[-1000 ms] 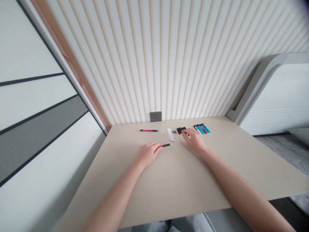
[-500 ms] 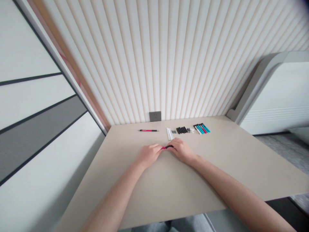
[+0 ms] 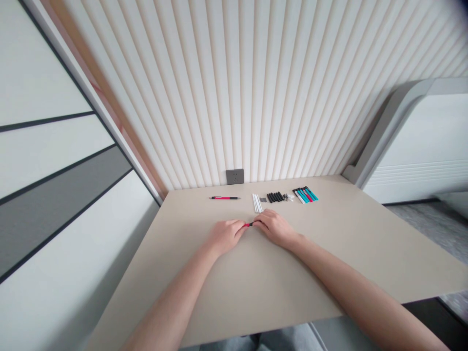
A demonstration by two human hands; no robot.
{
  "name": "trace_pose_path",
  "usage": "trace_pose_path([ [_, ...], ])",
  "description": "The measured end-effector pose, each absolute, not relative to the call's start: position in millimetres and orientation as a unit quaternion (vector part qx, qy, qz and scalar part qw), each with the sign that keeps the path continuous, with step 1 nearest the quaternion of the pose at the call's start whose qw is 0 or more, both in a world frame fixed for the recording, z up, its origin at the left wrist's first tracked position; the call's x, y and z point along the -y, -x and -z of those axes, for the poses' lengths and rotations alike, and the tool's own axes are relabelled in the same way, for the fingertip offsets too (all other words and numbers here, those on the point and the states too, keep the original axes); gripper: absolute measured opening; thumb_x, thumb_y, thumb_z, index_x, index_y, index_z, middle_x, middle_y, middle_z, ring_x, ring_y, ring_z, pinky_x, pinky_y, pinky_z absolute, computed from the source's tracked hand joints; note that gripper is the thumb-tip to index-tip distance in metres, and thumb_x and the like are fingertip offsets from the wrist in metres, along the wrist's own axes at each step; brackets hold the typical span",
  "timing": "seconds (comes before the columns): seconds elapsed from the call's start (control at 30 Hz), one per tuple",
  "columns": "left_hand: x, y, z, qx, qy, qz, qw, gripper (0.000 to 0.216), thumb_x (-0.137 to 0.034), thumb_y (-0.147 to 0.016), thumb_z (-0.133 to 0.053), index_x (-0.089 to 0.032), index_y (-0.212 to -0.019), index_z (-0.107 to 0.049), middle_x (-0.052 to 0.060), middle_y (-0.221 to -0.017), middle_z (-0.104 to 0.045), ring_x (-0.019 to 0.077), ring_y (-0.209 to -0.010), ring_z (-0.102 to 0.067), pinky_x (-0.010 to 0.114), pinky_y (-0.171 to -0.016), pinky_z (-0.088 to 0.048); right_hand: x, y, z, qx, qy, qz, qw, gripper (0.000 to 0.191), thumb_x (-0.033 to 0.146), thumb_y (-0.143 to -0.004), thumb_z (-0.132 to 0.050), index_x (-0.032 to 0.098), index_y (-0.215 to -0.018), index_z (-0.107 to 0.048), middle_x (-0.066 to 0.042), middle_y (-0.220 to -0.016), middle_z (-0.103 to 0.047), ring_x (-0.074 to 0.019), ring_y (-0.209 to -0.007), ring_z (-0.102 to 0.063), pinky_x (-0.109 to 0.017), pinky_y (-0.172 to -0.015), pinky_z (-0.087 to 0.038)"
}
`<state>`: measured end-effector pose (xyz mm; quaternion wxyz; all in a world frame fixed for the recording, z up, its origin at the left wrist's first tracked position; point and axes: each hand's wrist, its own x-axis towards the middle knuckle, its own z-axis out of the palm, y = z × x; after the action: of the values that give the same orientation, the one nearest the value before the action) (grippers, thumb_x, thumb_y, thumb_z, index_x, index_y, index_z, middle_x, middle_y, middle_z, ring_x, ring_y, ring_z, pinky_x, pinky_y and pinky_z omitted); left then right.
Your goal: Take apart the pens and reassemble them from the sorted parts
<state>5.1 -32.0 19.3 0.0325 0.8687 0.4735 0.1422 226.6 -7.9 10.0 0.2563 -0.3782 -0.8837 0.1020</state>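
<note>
My left hand [image 3: 224,234] is closed on the red end of a red-and-black pen [image 3: 249,224] just above the beige table [image 3: 256,282]. My right hand [image 3: 275,227] is closed on the pen's black end, so both hands meet at mid-table. Behind them lie white thin tubes [image 3: 257,202], a row of black pen parts [image 3: 276,197], small pale bits [image 3: 290,197] and teal, red and black pen barrels [image 3: 306,194]. A whole red pen [image 3: 224,197] lies alone at the back left.
A grey wall socket [image 3: 235,176] sits in the ribbed wall just above the table's back edge. A white and grey cabinet [image 3: 417,146] stands to the right. Panelled wall runs along the left. Grey trousers [image 3: 263,341] show under the near edge.
My right hand left the black parts at the back and came to the pen's black end. The left hand has barely moved, still closed on the red end.
</note>
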Motion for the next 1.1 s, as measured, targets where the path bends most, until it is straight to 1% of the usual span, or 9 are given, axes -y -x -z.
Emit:
trace_pose_path([
  [0.1, 32.2, -5.6, -19.8, -0.472, -0.869, -0.141, 0.035, 0.035, -0.039, -0.100, -0.035, -0.023, -0.090, -0.065, 0.003, -0.084, -0.069, 0.0173, -0.076, -0.065, 0.025, -0.064, -0.042, 7.8, -226.2, -8.5, 0.876, 0.381, -0.114, 0.272, 0.015, 0.033, -0.095, -0.051, 0.021, -0.097, -0.060, -0.006, -0.090, -0.063, -0.0193, -0.088, -0.057, -0.031, -0.079, -0.045],
  [0.2, 32.2, -5.6, -20.7, -0.471, -0.870, -0.142, 0.034, 0.036, -0.039, -0.100, -0.033, -0.024, -0.092, -0.065, 0.003, -0.085, -0.069, 0.0174, -0.076, -0.065, 0.025, -0.063, -0.042, 8.2, -226.7, -7.7, 0.883, 0.363, -0.127, 0.267, 0.023, 0.038, -0.093, -0.053, 0.021, -0.109, -0.058, -0.007, -0.100, -0.064, -0.0208, -0.097, -0.058, -0.034, -0.086, -0.045],
  [0.27, 31.9, -5.4, -21.0, -0.472, -0.870, -0.142, 0.031, 0.036, -0.039, -0.100, -0.034, -0.024, -0.092, -0.065, 0.003, -0.084, -0.069, 0.0172, -0.075, -0.065, 0.025, -0.063, -0.042, 8.1, -227.2, -7.3, 0.889, 0.355, -0.134, 0.258, 0.025, 0.036, -0.096, -0.047, 0.022, -0.113, -0.059, -0.008, -0.102, -0.065, -0.0207, -0.098, -0.059, -0.035, -0.088, -0.045],
  [0.37, 31.2, -4.8, -20.8, -0.471, -0.871, -0.137, 0.031, 0.035, -0.040, -0.100, -0.035, -0.023, -0.091, -0.064, 0.003, -0.083, -0.068, 0.0171, -0.074, -0.064, 0.025, -0.062, -0.042, 8.0, -227.6, -7.2, 0.887, 0.359, -0.140, 0.254, 0.025, 0.030, -0.099, -0.040, 0.022, -0.106, -0.062, -0.007, -0.095, -0.066, -0.0196, -0.092, -0.060, -0.033, -0.084, -0.046],
  [0.5, 30.6, -4.0, -19.9, -0.475, -0.869, -0.136, 0.033, 0.033, -0.039, -0.100, -0.036, -0.023, -0.093, -0.064, 0.003, -0.084, -0.068, 0.0172, -0.074, -0.065, 0.025, -0.063, -0.042, 8.7, -228.3, -8.6, 0.875, 0.360, -0.154, 0.286, 0.018, 0.028, -0.095, -0.049, 0.022, -0.106, -0.061, -0.007, -0.097, -0.065, -0.0191, -0.093, -0.059, -0.032, -0.084, -0.047],
  [0.6, 30.6, -4.0, -19.1, -0.473, -0.869, -0.140, 0.030, 0.034, -0.040, -0.100, -0.035, -0.023, -0.094, -0.064, 0.003, -0.084, -0.068, 0.0174, -0.075, -0.065, 0.025, -0.063, -0.042, 8.5, -229.6, -9.4, 0.873, 0.354, -0.159, 0.295, 0.021, 0.032, -0.094, -0.051, 0.022, -0.109, -0.060, -0.007, -0.100, -0.066, -0.0197, -0.096, -0.059, -0.033, -0.087, -0.046],
  [0.8, 29.5, -3.5, -16.7, -0.464, -0.872, -0.152, 0.021, 0.036, -0.042, -0.099, -0.035, -0.023, -0.093, -0.065, 0.003, -0.084, -0.066, 0.0161, -0.074, -0.063, 0.024, -0.065, -0.044, 6.9, -229.8, -7.5, 0.882, 0.349, -0.148, 0.279, 0.029, 0.030, -0.099, -0.038, 0.022, -0.102, -0.066, -0.006, -0.088, -0.067, -0.0190, -0.087, -0.059, -0.033, -0.081, -0.047],
  [0.93, 28.9, -1.1, -15.8, -0.450, -0.882, -0.139, 0.001, 0.035, -0.041, -0.100, -0.035, -0.023, -0.094, -0.065, 0.003, -0.083, -0.066, 0.0158, -0.073, -0.063, 0.024, -0.063, -0.043, 11.5, -226.2, -8.8, 0.883, 0.326, -0.144, 0.304, 0.025, 0.032, -0.098, -0.043, 0.022, -0.105, -0.064, -0.007, -0.092, -0.067, -0.0196, -0.090, -0.058, -0.033, -0.083, -0.046],
  [1.1, 29.7, -2.6, -16.8, -0.431, -0.895, -0.111, -0.021, 0.037, -0.043, -0.100, -0.035, -0.022, -0.092, -0.064, 0.003, -0.081, -0.065, 0.0160, -0.072, -0.063, 0.024, -0.061, -0.041, 16.5, -223.3, -14.6, 0.901, 0.309, -0.124, 0.279, 0.023, 0.034, -0.097, -0.046, 0.021, -0.105, -0.063, -0.008, -0.093, -0.066, -0.0205, -0.090, -0.058, -0.034, -0.083, -0.045],
])
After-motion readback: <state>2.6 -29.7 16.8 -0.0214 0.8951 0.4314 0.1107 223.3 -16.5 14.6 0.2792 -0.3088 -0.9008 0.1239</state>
